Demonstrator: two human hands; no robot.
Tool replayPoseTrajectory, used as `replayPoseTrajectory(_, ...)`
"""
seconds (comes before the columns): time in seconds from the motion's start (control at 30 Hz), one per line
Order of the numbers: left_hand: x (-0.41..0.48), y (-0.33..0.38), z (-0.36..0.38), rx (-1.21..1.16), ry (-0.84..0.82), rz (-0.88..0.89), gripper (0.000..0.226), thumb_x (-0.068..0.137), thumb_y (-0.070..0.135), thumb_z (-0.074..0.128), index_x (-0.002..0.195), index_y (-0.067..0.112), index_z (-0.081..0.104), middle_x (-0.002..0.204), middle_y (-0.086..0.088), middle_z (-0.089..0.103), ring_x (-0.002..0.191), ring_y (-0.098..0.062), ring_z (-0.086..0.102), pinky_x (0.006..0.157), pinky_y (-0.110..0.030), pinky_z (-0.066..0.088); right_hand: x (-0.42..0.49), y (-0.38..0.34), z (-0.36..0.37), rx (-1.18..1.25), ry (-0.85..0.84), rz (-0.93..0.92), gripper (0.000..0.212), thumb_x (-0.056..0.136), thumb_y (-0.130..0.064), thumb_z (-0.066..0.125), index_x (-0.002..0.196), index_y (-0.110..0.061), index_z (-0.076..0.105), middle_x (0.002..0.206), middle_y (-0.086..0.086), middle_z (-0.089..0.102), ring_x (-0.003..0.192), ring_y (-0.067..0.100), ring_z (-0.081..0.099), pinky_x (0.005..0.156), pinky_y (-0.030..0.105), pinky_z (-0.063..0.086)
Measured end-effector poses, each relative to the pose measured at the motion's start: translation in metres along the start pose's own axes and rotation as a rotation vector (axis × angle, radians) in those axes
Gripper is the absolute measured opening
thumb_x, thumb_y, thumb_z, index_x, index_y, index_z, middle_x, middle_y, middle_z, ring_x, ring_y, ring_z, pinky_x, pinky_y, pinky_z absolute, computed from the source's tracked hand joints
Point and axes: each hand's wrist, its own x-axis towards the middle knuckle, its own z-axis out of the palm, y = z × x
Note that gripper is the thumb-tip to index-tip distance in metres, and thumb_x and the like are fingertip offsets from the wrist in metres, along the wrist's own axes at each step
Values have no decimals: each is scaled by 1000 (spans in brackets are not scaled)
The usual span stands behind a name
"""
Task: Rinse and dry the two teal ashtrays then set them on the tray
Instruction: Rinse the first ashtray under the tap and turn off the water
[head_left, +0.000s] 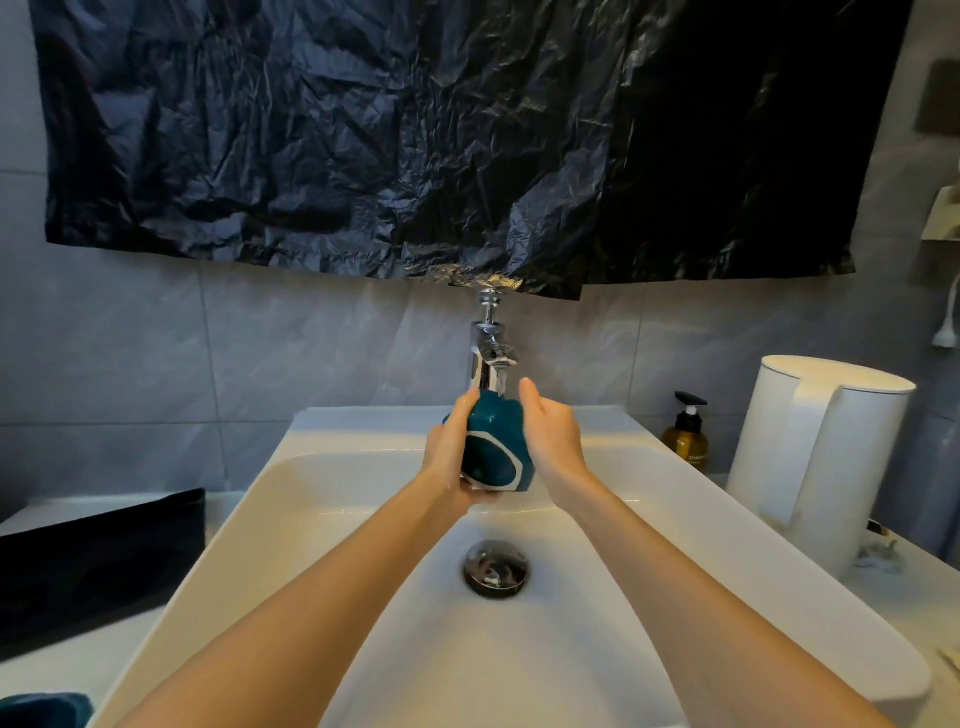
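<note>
With the black tray (98, 551) well off to your left, your left hand (451, 460) cups the teal ashtray (500, 449), tipped on edge under the faucet spout (492, 364) over the sink (311, 467). Your right hand (553, 441) touches its right side, thumb up; its fingers are hidden.

Both my arms are bare from the edge of view to the fingertips. My left forearm (311, 597), coming in from about 7 o'clock, is slim and smooth, with a soft sheen of light along its upper side. My right forearm (701, 582), from about 5 o'clock, looks much the same, uncovered to the wrist. My left hand (452, 457) and right hand (553, 441), just above centre toward 12 o'clock, are bare too; the right thumb's nail looks short.
</note>
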Motion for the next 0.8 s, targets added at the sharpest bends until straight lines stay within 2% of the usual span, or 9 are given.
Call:
replayPoseTrajectory(0.13,-5,-6,3,149,65,198,46,84,48,64,119,24,47,105,-3,60,92,-20,58,81,-44,55,-1,0,5,48,44,138,39,88,-45,55,69,-12,63,84,11,70,82,29,66,80,42,55)
replayPoseTrajectory(0.27,-9,-9,13,364,-12,409,44,87,49,59,125,34,44,121,-1,56,100,-17,58,87,-38,55,4,-2,-7,279,152,361,20,85,-29,60,72,-14,58,90,14,66,83,32,65,78,41,56)
replayPoseTrajectory(0.37,-5,-11,13,560,-5,605,50,91,49,51,137,32,42,124,1,54,106,-13,56,89,-28,51,6,-4,-12,273,175,316,18,85,-26,60,70,-16,56,88,11,64,84,29,63,78,38,54)
replayPoseTrajectory(0.43,0,-8,9,696,-10,709,47,94,51,44,137,33,44,125,3,56,110,-13,55,96,-32,49,5,-6,-11,226,200,268,19,86,-25,59,68,-17,55,86,9,62,84,27,62,76,36,52)
replayPoseTrajectory(0.5,4,1,9,791,-29,661,44,97,51,36,134,31,50,117,1,61,106,-15,57,92,-32,49,6,-5,-9,163,200,216,23,86,-24,58,65,-16,56,80,8,61,79,26,60,73,35,49)
replayPoseTrajectory(0.6,0,13,16,831,41,492,38,102,38,26,111,19,58,92,-4,59,87,-16,57,67,-22,45,3,-5,-4,23,127,136,29,88,-25,57,61,-15,54,71,6,58,66,19,54,67,32,46)
replayPoseTrajectory(0.67,-4,8,14,861,41,584,41,103,36,23,110,15,58,99,-6,60,94,-19,58,79,-29,50,4,-4,-1,11,152,163,30,89,-26,56,62,-13,54,74,7,59,67,19,54,68,32,44)
replayPoseTrajectory(0.73,-7,-7,9,933,-55,770,40,103,33,25,133,23,51,131,-2,51,119,-14,48,104,-32,39,8,-3,-5,64,222,228,27,90,-28,54,71,-9,57,85,10,62,80,25,58,74,35,45)
replayPoseTrajectory(0.8,-5,-13,10,947,-136,834,41,103,32,28,143,30,40,147,2,35,133,-12,34,112,-33,29,13,-1,-11,93,237,260,25,91,-30,53,79,-9,59,93,11,64,87,27,59,75,35,47)
